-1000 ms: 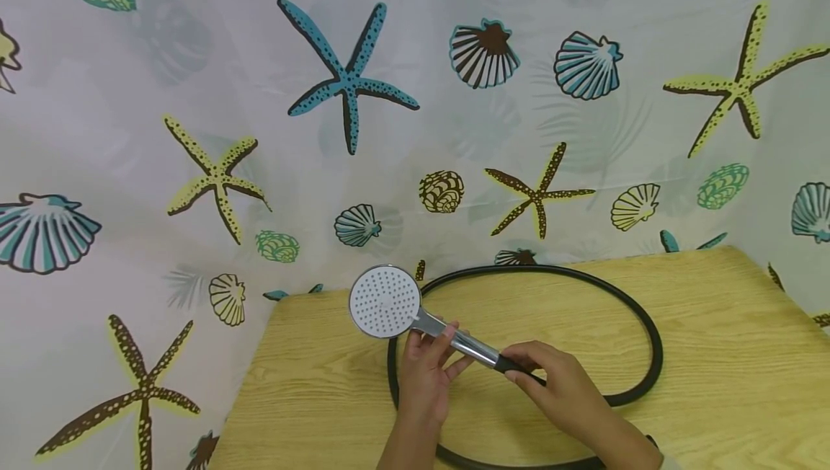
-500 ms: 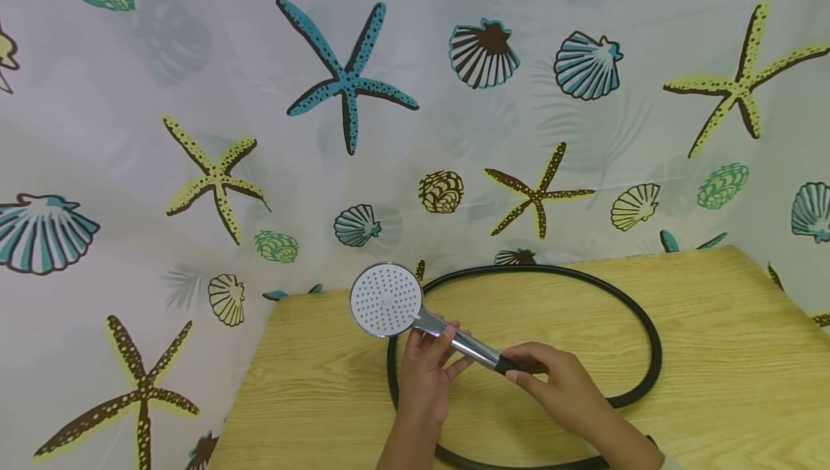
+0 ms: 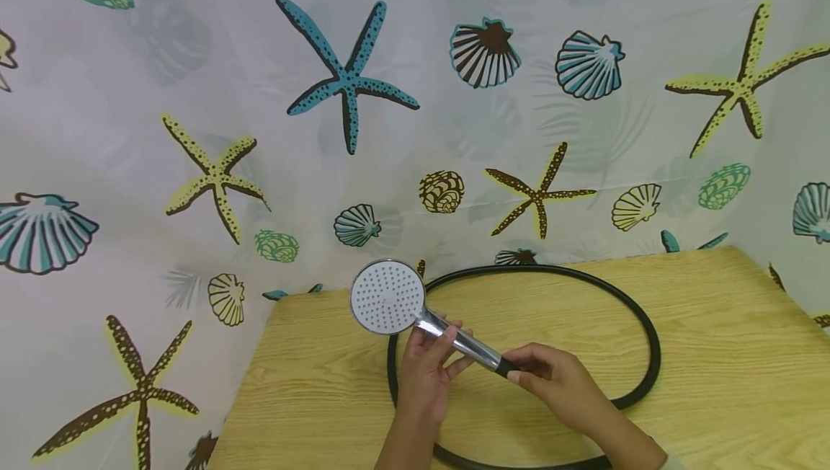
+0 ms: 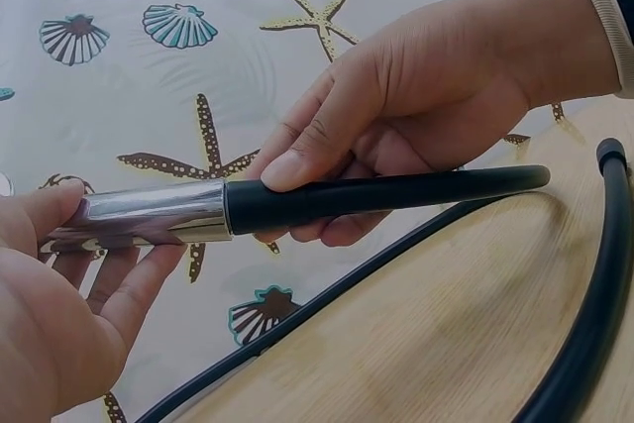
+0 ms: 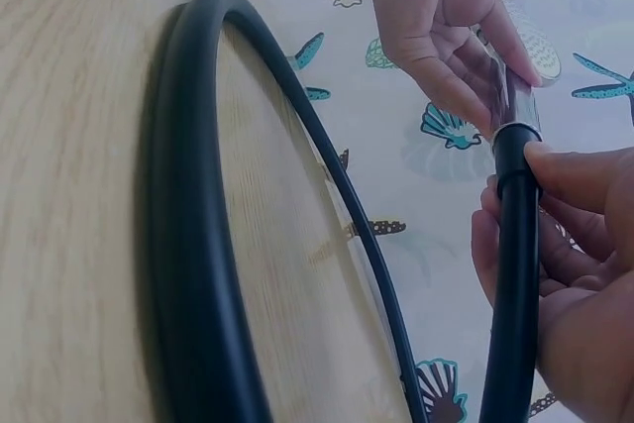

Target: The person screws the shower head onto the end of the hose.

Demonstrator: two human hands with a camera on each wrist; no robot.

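Note:
A chrome hand shower with a round white spray face is held slantwise above the wooden table. My left hand grips its handle, thumb on one side and fingers on the other. At the handle's lower end my right hand pinches the black end of a hose between thumb and fingers. That end meets the chrome rim; whether it is threaded on is hidden. From there the hose bends away behind my right hand.
A big loop of the black hose lies on the wooden table. Its other, capped end shows in the left wrist view. A curtain printed with starfish and shells hangs behind and beside the table.
The spray face has risen very slightly and tilted a little. Both hands keep their holds, the right one shifting only slightly at the hose end.

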